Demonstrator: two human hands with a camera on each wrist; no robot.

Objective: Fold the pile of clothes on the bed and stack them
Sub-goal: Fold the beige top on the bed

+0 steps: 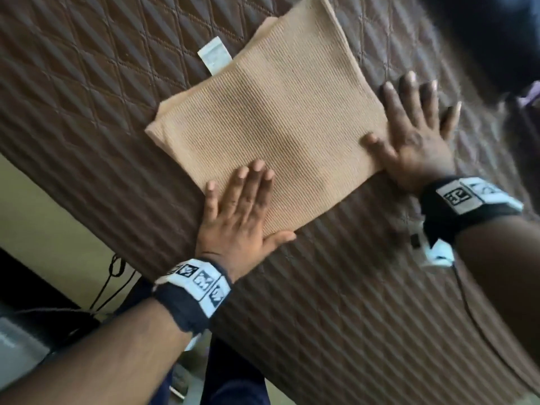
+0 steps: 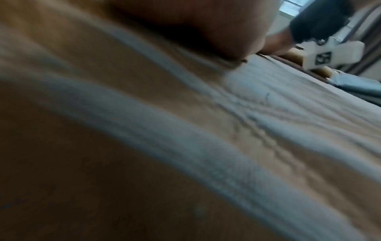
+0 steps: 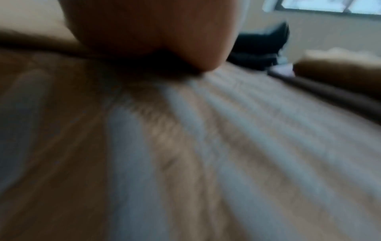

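A tan ribbed garment (image 1: pixel 271 112), folded into a rectangle, lies flat on the brown quilted bed cover (image 1: pixel 87 83). A white care label (image 1: pixel 214 55) sticks out at its left edge. My left hand (image 1: pixel 242 206) lies flat with straight fingers on the garment's near corner. My right hand (image 1: pixel 415 127) rests flat with spread fingers at the garment's right edge, thumb on the cloth. Both wrist views are blurred: each shows only the heel of a palm (image 2: pixel 195 29) (image 3: pixel 152 35) pressed against the bed cover.
Dark clothes (image 1: pixel 482 33) lie at the bed's far right, with a pale purple item (image 1: pixel 530 96) beside them. The bed's edge runs diagonally at the lower left, above a yellowish floor (image 1: pixel 43 217) with black cables (image 1: pixel 114 276).
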